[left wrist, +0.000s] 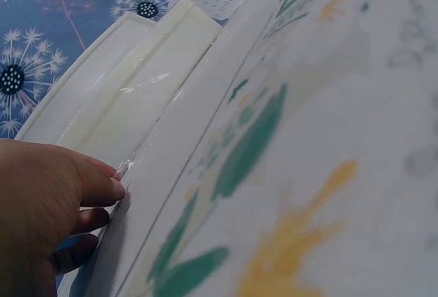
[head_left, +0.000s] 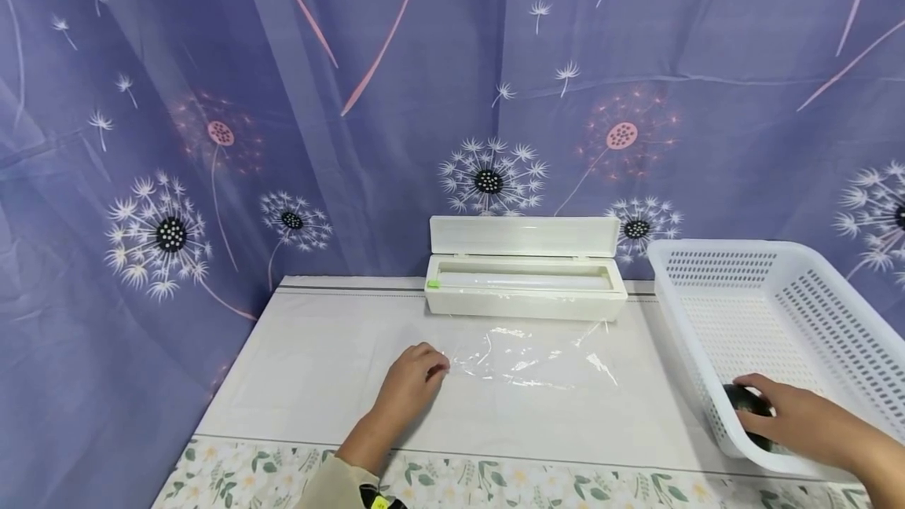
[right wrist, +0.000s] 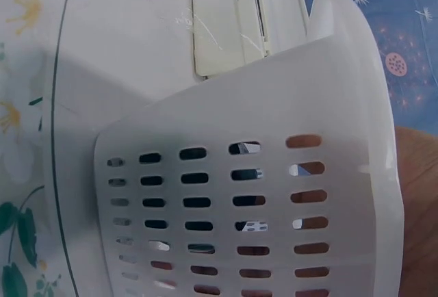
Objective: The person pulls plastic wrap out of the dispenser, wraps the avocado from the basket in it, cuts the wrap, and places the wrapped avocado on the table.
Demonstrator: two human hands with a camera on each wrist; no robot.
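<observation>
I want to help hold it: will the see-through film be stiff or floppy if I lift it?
Probably floppy: the clear film looks thin and wrinkled. Likely light too, since the white tablecloth shows right through it.

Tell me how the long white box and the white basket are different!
The basket is bigger than the box. The basket's walls have many holes, while the box's front is solid. The box has a lid standing open, while the basket shows no lid. Both are whitish and sit on the table.
</observation>
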